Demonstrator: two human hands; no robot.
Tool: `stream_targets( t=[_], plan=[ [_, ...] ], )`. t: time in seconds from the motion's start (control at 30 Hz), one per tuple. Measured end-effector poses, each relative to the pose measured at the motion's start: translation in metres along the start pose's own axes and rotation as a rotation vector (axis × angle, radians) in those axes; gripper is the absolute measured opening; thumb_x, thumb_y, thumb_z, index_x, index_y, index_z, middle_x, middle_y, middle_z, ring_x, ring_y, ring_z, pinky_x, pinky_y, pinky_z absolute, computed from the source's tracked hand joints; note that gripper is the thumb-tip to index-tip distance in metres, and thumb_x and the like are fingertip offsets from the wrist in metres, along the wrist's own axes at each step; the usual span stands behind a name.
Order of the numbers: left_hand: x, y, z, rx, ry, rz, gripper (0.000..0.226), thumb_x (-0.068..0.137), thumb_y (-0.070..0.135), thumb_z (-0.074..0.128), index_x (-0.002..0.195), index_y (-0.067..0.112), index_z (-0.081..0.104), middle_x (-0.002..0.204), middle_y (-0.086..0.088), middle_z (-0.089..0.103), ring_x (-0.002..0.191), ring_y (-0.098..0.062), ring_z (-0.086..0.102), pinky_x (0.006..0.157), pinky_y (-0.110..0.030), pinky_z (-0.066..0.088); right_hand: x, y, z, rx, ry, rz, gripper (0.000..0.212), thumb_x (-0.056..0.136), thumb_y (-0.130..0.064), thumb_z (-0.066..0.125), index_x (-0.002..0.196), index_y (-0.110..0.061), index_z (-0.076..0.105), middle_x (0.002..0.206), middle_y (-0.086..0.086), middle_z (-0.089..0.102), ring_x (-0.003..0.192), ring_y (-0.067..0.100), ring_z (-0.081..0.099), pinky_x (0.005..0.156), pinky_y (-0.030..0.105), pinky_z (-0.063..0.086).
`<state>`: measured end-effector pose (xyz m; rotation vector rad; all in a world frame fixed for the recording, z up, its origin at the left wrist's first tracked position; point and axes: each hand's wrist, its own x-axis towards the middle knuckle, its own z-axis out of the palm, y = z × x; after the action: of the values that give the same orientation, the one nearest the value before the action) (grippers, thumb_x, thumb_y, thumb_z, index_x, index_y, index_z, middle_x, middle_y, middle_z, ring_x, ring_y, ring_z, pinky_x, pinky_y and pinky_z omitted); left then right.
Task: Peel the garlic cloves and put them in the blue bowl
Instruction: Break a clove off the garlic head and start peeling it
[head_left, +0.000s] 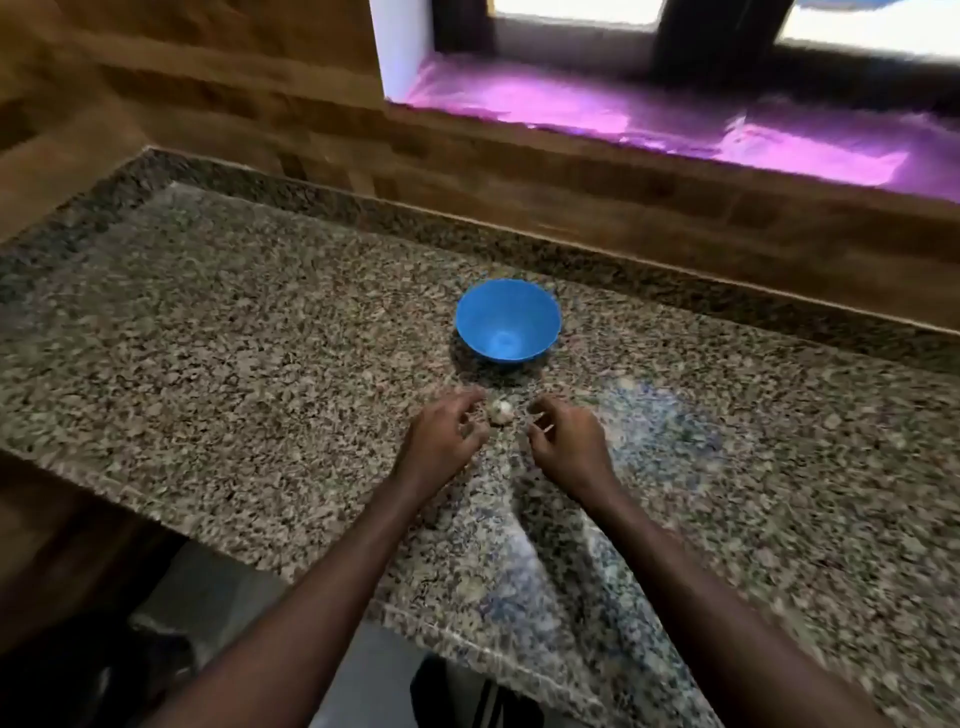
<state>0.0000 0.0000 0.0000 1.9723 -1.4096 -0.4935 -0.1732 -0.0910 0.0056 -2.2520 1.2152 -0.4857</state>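
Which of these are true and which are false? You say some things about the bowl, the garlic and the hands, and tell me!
1. The blue bowl has nothing in it. True.
2. The garlic is inside the bowl. False: it lies on the counter, nearer the person.
3. The left hand and right hand are either side of the garlic. True.
4. The bowl is red. False: it is blue.

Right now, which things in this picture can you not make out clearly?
- Garlic, head view: small and blurred; peeled or not, unclear.
- Left hand and right hand: motion blur hides any grip.
- Blue bowl: far outer wall hidden by its rim.
- Window: cut off by the top edge.
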Motion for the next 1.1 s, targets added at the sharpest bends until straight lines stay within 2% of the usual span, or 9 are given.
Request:
stream_targets(
  t=[0.13, 0.23, 0.4, 0.53, 0.6, 0.7, 0.77, 0.93, 1.1],
  plan=[
    [0.022, -0.016, 0.019, 0.037, -0.104, -0.029, 0.05, 0.087, 0.014, 0.078, 0.135, 0.009, 0.065, 0.129, -0.012, 0.068, 0.119, -0.03, 0.063, 0.102, -0.037, 0.05, 0.02, 0.001, 0.024, 0.043, -0.046, 0.101, 0.027, 0.087, -0.016, 0.073, 0.114, -0.012, 0.072, 0.099, 0.009, 0.077, 0.089, 0.028, 0.072, 0.077, 0.039, 0.057],
    [0.034, -0.025, 0.034, 0.011, -0.101, -0.016, 0.048, 0.083, 0.009, 0.08, 0.129, 0.013, 0.069, 0.117, -0.008, 0.069, 0.11, -0.027, 0.062, 0.093, -0.03, 0.046, 0.029, 0.006, 0.041, 0.087, -0.016, 0.137, 0.023, 0.083, -0.008, 0.074, 0.106, -0.011, 0.075, 0.095, 0.009, 0.077, 0.088, 0.028, 0.072, 0.075, 0.037, 0.056],
    [0.041, -0.026, 0.034, -0.208, -0.068, -0.122, 0.038, 0.083, 0.01, 0.083, 0.119, 0.019, 0.075, 0.103, 0.001, 0.07, 0.087, -0.014, 0.068, 0.079, -0.039, 0.061, 0.034, 0.009, 0.047, 0.23, 0.027, 0.23, 0.014, 0.082, -0.007, 0.077, 0.093, -0.016, 0.077, 0.085, 0.0, 0.078, 0.081, 0.015, 0.073, 0.074, 0.03, 0.055],
    [0.04, -0.024, 0.023, -0.468, -0.14, -0.24, 0.038, 0.081, 0.007, 0.083, 0.116, 0.02, 0.078, 0.097, -0.002, 0.076, 0.083, -0.021, 0.072, 0.071, -0.034, 0.063, 0.032, 0.009, 0.044, 0.504, -0.019, 0.422, 0.016, 0.084, -0.006, 0.076, 0.086, -0.022, 0.078, 0.076, 0.0, 0.078, 0.073, 0.021, 0.076, 0.075, 0.049, 0.063],
    [0.04, -0.026, 0.016, -0.586, -0.198, -0.298, 0.036, 0.082, 0.004, 0.083, 0.114, 0.017, 0.078, 0.1, -0.005, 0.078, 0.091, -0.024, 0.075, 0.076, -0.035, 0.064, 0.029, 0.003, 0.039, 0.652, -0.029, 0.482, 0.021, 0.088, 0.0, 0.073, 0.086, -0.02, 0.079, 0.076, 0.009, 0.078, 0.07, 0.031, 0.076, 0.074, 0.056, 0.063],
    [0.043, -0.025, 0.005, -0.725, -0.264, -0.352, 0.026, 0.086, 0.002, 0.079, 0.111, 0.009, 0.077, 0.102, -0.019, 0.076, 0.094, -0.034, 0.075, 0.081, -0.043, 0.064, 0.026, -0.009, 0.03, 0.89, -0.041, 0.527, 0.014, 0.09, 0.008, 0.069, 0.095, -0.003, 0.076, 0.082, 0.021, 0.076, 0.07, 0.035, 0.073, 0.075, 0.056, 0.063],
    [0.045, -0.023, 0.0, -0.744, -0.285, -0.369, 0.025, 0.089, 0.002, 0.076, 0.113, 0.005, 0.075, 0.1, -0.022, 0.075, 0.086, -0.029, 0.075, 0.078, -0.04, 0.063, 0.025, -0.014, 0.025, 0.961, -0.053, 0.533, 0.013, 0.091, 0.008, 0.068, 0.102, 0.005, 0.074, 0.087, 0.027, 0.075, 0.074, 0.038, 0.072, 0.074, 0.054, 0.063],
    [0.048, -0.023, -0.006, -0.781, -0.322, -0.379, 0.028, 0.088, 0.001, 0.077, 0.116, 0.004, 0.074, 0.099, -0.015, 0.079, 0.086, -0.028, 0.075, 0.083, -0.056, 0.06, 0.029, -0.015, 0.022, 0.918, -0.092, 0.517, 0.014, 0.093, 0.006, 0.066, 0.106, 0.005, 0.074, 0.083, 0.026, 0.075, 0.069, 0.033, 0.072, 0.067, 0.034, 0.063],
    [0.054, -0.02, -0.008, -0.758, -0.335, -0.348, 0.033, 0.082, -0.008, 0.079, 0.114, 0.001, 0.075, 0.09, -0.01, 0.078, 0.073, -0.009, 0.073, 0.065, -0.024, 0.06, 0.036, -0.014, 0.023, 0.9, -0.149, 0.561, 0.014, 0.094, 0.003, 0.066, 0.106, 0.009, 0.072, 0.081, 0.028, 0.074, 0.065, 0.032, 0.073, 0.06, 0.029, 0.061]
  ],
)
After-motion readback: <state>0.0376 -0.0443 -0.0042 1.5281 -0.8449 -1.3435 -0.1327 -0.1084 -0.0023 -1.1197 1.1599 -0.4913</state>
